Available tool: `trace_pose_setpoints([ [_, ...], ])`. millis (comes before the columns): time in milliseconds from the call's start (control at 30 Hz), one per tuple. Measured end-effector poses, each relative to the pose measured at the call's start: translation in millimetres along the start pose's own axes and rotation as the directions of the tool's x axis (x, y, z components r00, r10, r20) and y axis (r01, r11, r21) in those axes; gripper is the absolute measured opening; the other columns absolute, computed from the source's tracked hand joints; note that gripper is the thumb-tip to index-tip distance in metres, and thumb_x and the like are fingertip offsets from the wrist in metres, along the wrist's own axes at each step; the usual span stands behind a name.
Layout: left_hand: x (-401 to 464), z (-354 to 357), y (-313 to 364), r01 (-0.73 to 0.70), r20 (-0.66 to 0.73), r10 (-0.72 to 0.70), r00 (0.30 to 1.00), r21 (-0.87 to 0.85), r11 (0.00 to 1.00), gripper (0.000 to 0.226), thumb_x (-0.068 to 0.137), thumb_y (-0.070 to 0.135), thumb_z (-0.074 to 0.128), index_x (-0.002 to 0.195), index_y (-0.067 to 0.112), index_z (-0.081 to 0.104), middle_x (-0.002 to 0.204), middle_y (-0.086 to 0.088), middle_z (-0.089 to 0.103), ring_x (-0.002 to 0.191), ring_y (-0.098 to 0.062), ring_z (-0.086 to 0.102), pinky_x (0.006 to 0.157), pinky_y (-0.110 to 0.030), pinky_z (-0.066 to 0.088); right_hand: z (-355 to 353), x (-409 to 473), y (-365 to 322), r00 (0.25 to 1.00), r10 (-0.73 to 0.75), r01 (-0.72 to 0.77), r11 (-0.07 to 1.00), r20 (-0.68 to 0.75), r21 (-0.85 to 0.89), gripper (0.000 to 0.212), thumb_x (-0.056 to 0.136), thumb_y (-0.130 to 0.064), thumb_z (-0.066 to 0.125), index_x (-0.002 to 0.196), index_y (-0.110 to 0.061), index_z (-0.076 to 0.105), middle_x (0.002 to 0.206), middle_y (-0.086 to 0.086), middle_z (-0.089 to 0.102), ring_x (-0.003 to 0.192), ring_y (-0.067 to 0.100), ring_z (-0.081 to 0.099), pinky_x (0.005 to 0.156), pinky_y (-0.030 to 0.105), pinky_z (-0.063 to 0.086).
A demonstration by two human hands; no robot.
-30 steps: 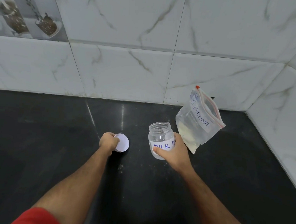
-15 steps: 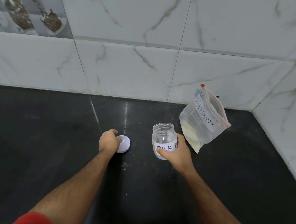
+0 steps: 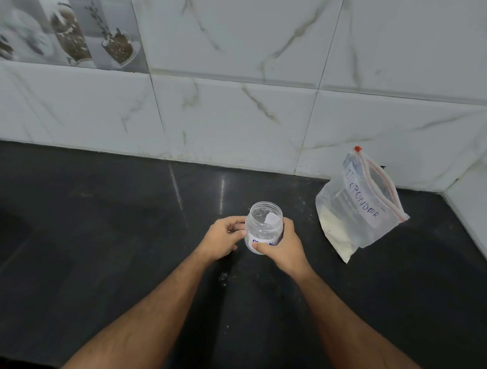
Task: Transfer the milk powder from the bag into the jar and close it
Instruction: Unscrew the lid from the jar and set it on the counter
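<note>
- Holding the jar [image 3: 263,229] from both sides — right hand [image 3: 285,249] wraps its fingers round the labelled body, left hand [image 3: 224,239] has curled fingers against the jar's left wall. Jar upright on the black counter [image 3: 89,231], mouth open, no lid in view; apart from a pale patch showing through the mouth it looks empty.
- Bag [image 3: 360,205] of milk powder sits to the right and farther back, near the wall corner, well apart from the jar. It leans, zip edge running from upper left down to lower right; powder pooled in the lower corner.
- Right hand is the nearer one to the bag — judged the likelier to reach for it, the left steadying the jar.
- Nothing stands between jar and bag; white specks on the counter just in front of the jar.
- Tiled wall [image 3: 241,112] close behind.
</note>
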State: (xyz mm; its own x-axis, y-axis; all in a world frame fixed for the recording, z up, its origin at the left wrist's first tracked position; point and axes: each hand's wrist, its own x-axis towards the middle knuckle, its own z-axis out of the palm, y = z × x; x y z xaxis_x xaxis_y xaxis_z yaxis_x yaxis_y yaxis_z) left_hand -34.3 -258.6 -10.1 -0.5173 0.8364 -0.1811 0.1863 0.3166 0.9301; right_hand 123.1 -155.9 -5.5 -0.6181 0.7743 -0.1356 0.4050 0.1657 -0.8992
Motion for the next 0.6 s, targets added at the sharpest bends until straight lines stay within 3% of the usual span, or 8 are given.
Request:
trace_pose_setpoints([
  [133, -0.7, -10.4, 0.7, 0.016, -0.031, -0.017, 0.999, -0.018, 1.000, 0.042, 0.091, 0.000, 0.058, 0.116, 0.032, 0.068, 0.104, 0.006, 0.076, 0.087, -0.012, 0.065, 0.072, -0.029, 0.051, 7.5, 13.1, -8.6, 0.998, -0.015, 0.020, 0.997, 0.065, -0.077, 0.086, 0.062, -0.027, 0.091, 0.133, -0.021, 0.042, 0.116, -0.012, 0.056, 0.106, 0.010, 0.058, 0.085, 0.022, 0.045],
  [333, 0.1, -11.8, -7.1, 0.063, -0.011, -0.063, 0.998, -0.040, 0.997, 0.043, 0.092, -0.002, 0.056, 0.124, 0.025, 0.066, 0.104, 0.008, 0.072, 0.084, -0.011, 0.061, 0.071, -0.031, 0.050, 19.2, 13.5, -8.0, 0.998, 0.014, -0.008, 0.995, 0.063, -0.102, 0.082, 0.062, -0.021, 0.092, 0.128, -0.019, 0.043, 0.113, -0.012, 0.056, 0.103, 0.009, 0.057, 0.084, 0.022, 0.043],
  [467, -0.2, -7.7, -12.3, 0.111, 0.014, -0.110, 0.994, -0.109, 0.988, 0.042, 0.094, -0.002, 0.053, 0.130, 0.018, 0.062, 0.104, 0.006, 0.070, 0.082, -0.018, 0.053, 0.060, -0.026, 0.047, 20.2, 10.8, 1.8, 0.996, 0.041, -0.029, 0.989, 0.084, -0.142, 0.088, 0.061, -0.022, 0.092, 0.133, -0.020, 0.042, 0.123, -0.009, 0.058, 0.111, 0.010, 0.058, 0.090, 0.025, 0.047],
  [533, 1.2, -7.6, -14.3, 0.123, -0.007, -0.125, 0.992, -0.098, 0.988, 0.043, 0.094, 0.000, 0.056, 0.134, 0.016, 0.057, 0.116, 0.001, 0.068, 0.090, -0.017, 0.057, 0.071, -0.028, 0.052, 16.2, 11.2, 3.8, 0.995, 0.048, -0.033, 0.987, 0.091, -0.157, 0.091, 0.062, -0.018, 0.091, 0.138, -0.019, 0.040, 0.128, -0.006, 0.058, 0.117, 0.014, 0.058, 0.092, 0.026, 0.047],
  [600, 4.5, -9.9, -14.7, 0.112, -0.095, -0.115, 0.989, -0.030, 0.993, 0.047, 0.092, 0.003, 0.061, 0.136, 0.015, 0.056, 0.126, -0.006, 0.065, 0.103, -0.016, 0.061, 0.096, -0.038, 0.053, 10.0, 12.8, 4.0, 0.993, 0.059, -0.040, 0.983, 0.099, -0.181, 0.099, 0.064, -0.016, 0.090, 0.146, -0.017, 0.035, 0.138, 0.000, 0.056, 0.128, 0.021, 0.054, 0.100, 0.029, 0.045],
])
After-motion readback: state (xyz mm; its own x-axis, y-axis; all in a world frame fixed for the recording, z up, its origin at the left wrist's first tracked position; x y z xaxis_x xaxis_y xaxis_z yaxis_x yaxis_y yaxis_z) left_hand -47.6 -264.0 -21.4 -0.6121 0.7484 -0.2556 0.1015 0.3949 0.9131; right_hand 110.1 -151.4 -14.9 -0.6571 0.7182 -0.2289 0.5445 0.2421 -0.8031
